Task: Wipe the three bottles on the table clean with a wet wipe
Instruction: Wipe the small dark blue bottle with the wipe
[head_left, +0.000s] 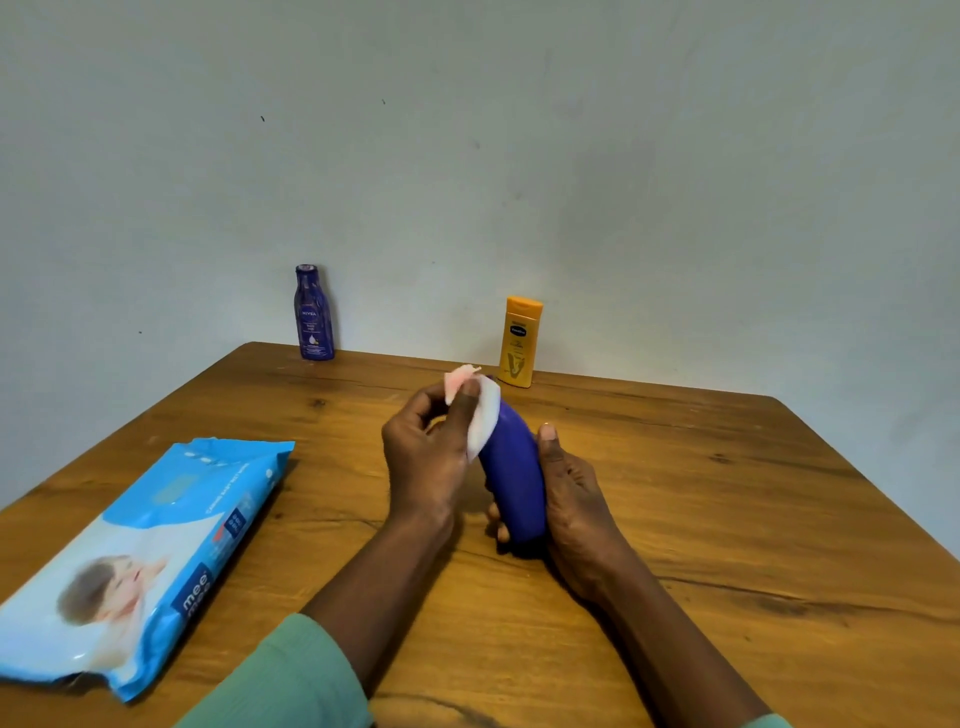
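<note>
- The right hand (571, 499) gripped the blue bottle (514, 478), tilted at frame centre.
- The left hand (428, 452) pinched the wipe (485, 421) against its top.
- Wiping was seemingly under way; next, the bottle likely needed turning to reach its other sides.

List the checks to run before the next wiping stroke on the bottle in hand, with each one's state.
1. Right hand grips the blue bottle: ok.
2. Left hand pinches the wet wipe against the bottle's far end: ok.
3. Bottle's cap closed: cannot tell, no cap in view.
4. Nivea bottle and Vaseline bottle upright at the far edge of the table: ok.
5. Wet wipes pack lying on the table's left side: ok.
</note>
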